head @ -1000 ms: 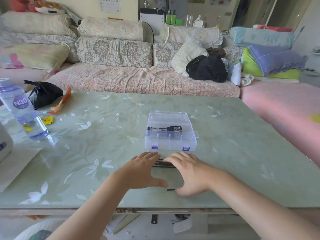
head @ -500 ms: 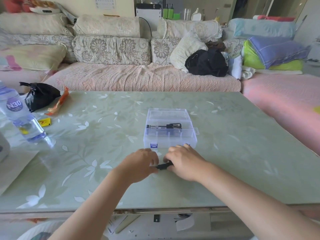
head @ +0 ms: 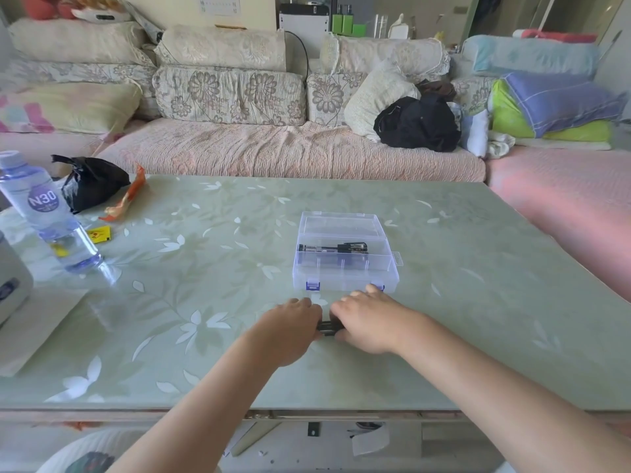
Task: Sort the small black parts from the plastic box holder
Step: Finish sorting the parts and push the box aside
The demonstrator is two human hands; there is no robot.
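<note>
The small black parts (head: 328,327) are a short dark bundle, thin and stick-like, lying on the table (head: 205,268) near the middle of its near edge, and only a small piece of the bundle shows between the two hands. The left hand (head: 290,327) has bent fingers closed on the left end, and the right hand (head: 367,322) has bent fingers closed on the right end; the fingertips are hidden under the hands, so I cannot tell how tightly they pinch. I judge that the step in hand is to gather the loose parts and make them even before they go into a place. Just beyond the hands, toward the middle of the table, stands the plastic box (head: 345,279), clear, with two purple latches (head: 313,285) on its front wall; its lid seems to be down. More black pieces (head: 333,248) lie in a row in one compartment. The next move, I think, calls for lifting the bundle without letting it spread, and for one free hand to open the latches first. Near the left edge of the table are a water bottle (head: 47,213), a black bag (head: 90,180) and an orange wrapper (head: 124,199), well apart from the box.
</note>
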